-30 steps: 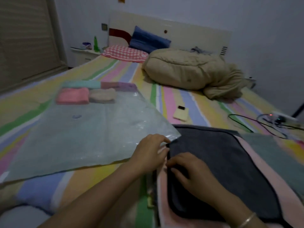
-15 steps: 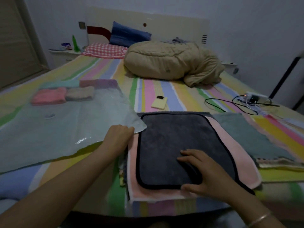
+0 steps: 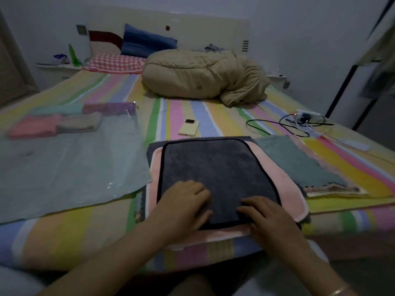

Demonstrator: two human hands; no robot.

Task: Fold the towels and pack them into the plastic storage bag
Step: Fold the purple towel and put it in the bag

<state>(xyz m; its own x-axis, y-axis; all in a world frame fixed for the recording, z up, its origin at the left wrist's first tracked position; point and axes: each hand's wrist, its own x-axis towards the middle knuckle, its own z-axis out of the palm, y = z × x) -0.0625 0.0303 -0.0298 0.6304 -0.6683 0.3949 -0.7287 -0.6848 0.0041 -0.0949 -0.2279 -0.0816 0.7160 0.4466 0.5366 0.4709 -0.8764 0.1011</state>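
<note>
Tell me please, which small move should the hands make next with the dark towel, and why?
Probably lift the near edge of the dark grey towel and fold it over the far half. It lies flat and unfolded on the pink towel, and the left hand and right hand both rest at that edge.

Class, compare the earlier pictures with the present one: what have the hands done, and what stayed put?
The left hand left the plastic bag corner and moved right onto the near edge of the dark grey towel, beside the right hand, which stayed on it. Whether either has a grip cannot be told. Bag, folded towels inside it and pink towel stayed put.
</note>
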